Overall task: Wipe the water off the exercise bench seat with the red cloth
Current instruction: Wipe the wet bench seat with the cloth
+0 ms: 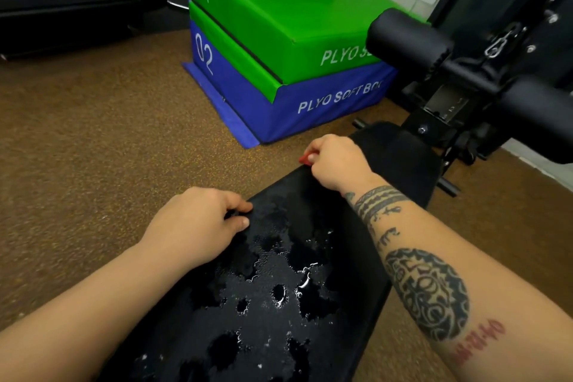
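Most of the bench seat is wet: beads and puddles across the near pad. Right hand fisted at the seat's far left edge, bunching the red cloth; only a corner shows, so the fold is unclear. Left hand curled, fingertips gripping the seat's left edge. Wiping looks barely begun; next, drag the cloth back across the puddles.

Black padded bench seat runs lengthwise away from the camera, surface wet — beads and irregular pools over its near half — red cloth at the far left edge, mostly hidden, only a corner visible.
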A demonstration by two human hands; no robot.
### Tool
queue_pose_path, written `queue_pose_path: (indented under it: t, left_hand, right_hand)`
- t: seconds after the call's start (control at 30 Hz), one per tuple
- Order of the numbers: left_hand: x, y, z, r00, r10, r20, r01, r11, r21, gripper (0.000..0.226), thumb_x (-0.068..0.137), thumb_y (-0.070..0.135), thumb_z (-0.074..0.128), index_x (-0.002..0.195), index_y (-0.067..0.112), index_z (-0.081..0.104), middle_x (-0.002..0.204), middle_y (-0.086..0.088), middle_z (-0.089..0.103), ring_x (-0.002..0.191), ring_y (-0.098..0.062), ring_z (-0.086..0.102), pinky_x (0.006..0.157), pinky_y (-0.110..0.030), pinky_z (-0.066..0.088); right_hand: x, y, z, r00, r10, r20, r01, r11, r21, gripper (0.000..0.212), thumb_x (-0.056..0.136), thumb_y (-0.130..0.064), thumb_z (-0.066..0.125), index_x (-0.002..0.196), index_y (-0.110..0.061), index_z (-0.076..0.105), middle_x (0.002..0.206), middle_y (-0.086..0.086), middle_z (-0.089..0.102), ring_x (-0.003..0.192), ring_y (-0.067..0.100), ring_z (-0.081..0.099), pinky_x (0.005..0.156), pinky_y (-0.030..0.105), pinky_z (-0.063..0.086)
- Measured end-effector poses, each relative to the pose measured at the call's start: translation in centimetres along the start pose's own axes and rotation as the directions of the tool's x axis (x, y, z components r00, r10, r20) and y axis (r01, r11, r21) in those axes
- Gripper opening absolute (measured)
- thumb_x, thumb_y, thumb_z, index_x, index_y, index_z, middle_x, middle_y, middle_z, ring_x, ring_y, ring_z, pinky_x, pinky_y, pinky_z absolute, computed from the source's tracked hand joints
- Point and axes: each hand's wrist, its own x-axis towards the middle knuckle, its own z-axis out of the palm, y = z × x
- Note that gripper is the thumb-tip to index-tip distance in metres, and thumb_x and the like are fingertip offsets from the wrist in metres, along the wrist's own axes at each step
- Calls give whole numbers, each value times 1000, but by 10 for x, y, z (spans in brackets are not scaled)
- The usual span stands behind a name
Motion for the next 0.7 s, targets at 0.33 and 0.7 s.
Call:
queue_pose_path:
  t: [0.33,0.7]
  left_hand:
    - [-12,-5,-10,997,-51,53,58,988,-146,20,90,46,57,105,45,69,94,15,73,96,-12,67,87,-31,55]
    - [-31,-11,-15,997,-24,75,27,999,-41,32,92,47,53,123,47,62,113,8,71,105,-18,65,89,-32,54]
  right_hand:
    - [-41,-33,0,937,-293,191,259,948,186,19,94,-19,61,100,-31,75,107,-1,70,94,17,63,86,33,53]
    - [-58,11,-11,982,190,-25,-190,982,-13,24,93,-23,54,109,-19,71,112,12,69,105,34,64,87,37,51]
